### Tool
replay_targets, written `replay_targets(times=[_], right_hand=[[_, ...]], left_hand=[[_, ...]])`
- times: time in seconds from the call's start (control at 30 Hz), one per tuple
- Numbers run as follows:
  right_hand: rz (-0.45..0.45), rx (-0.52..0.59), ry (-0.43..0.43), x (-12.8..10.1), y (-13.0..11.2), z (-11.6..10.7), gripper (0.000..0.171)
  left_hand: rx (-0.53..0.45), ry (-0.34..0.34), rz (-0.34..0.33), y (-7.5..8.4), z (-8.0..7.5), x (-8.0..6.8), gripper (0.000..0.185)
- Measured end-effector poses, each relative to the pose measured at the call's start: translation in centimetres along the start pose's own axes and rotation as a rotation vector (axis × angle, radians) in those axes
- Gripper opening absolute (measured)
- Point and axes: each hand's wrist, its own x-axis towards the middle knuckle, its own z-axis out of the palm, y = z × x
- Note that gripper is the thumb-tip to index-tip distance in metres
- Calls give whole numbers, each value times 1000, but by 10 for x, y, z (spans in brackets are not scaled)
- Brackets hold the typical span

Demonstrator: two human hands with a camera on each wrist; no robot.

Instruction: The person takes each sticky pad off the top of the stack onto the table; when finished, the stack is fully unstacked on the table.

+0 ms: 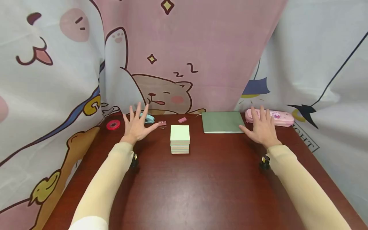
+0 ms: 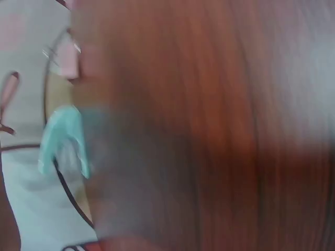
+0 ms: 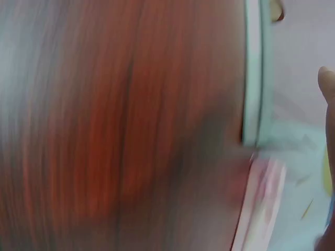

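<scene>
My left hand (image 1: 136, 126) is held over the back left of the table with its fingers spread, holding nothing. Behind its fingers sits a light blue stapler (image 1: 149, 118), also visible in the left wrist view as a stapler (image 2: 65, 123) with its arms apart. A small pink clip (image 1: 162, 123) lies beside the thumb. At the right, my right hand (image 1: 261, 130) spreads its fingers in front of a pink pencil case (image 1: 284, 118), its thumb near the corner of a green notebook (image 1: 221, 122). It holds nothing. Both wrist views are blurred.
A stack of pastel sticky notes (image 1: 180, 139) stands near the middle of the table (image 1: 198, 188). Farther back lies a small pink eraser (image 1: 182, 120). A red tape roll (image 1: 113, 124) is at the left. Printed cloth (image 1: 218, 48) hangs behind and along both sides.
</scene>
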Motion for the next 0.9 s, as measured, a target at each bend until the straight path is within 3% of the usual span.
replay_targets(times=[0.1, 0.2, 0.37, 0.5, 0.63, 0.73, 0.9], right_hand=[[-110, 128, 19, 4, -23, 4, 96], [-210, 248, -5, 8, -57, 8, 88], [-356, 380, -99, 12, -127, 12, 80], [-471, 451, -194, 16, -179, 14, 80], [-576, 481, -259, 20, -215, 19, 81], [-626, 479, -273, 22, -228, 25, 78], [-629, 470, -284, 26, -231, 34, 73]], left_hand=[[-216, 4, 41, 14, -5, -4, 99], [-445, -12, 128, 30, -8, -11, 92], [-707, -115, 252, 60, -3, -22, 86], [-763, -178, 267, 76, 3, -28, 87], [-786, -198, 296, 82, 10, -29, 86], [-824, -208, 307, 82, 14, -31, 87], [-826, -195, 279, 79, 17, -33, 88]])
